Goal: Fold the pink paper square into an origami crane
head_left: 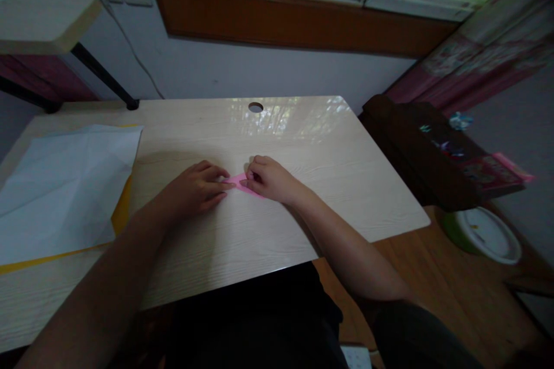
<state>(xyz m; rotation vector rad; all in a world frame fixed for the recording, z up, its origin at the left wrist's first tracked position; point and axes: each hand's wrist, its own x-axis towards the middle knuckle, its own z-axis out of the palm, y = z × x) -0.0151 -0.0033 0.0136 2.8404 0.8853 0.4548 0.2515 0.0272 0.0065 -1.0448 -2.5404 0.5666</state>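
A small folded piece of pink paper (239, 180) lies on the pale wood-grain table (337, 184), between my two hands. My left hand (203, 185) comes at it from the left with fingers stretched out and spread, a fingertip resting on the paper's left end. On the other side my right hand (268, 179) is closed, its thumb and curled fingers pinching the paper's right part. The fingers cover some of the paper, so its full folded shape is hidden.
White paper (73, 184) over a yellow sheet (123, 207) lies at the table's left. A raised shelf (43, 20) on black legs stands behind it. The table has a round hole (255, 107) near its back edge. Right of it are dark furniture (415, 150) and a round lidded bin (489, 235).
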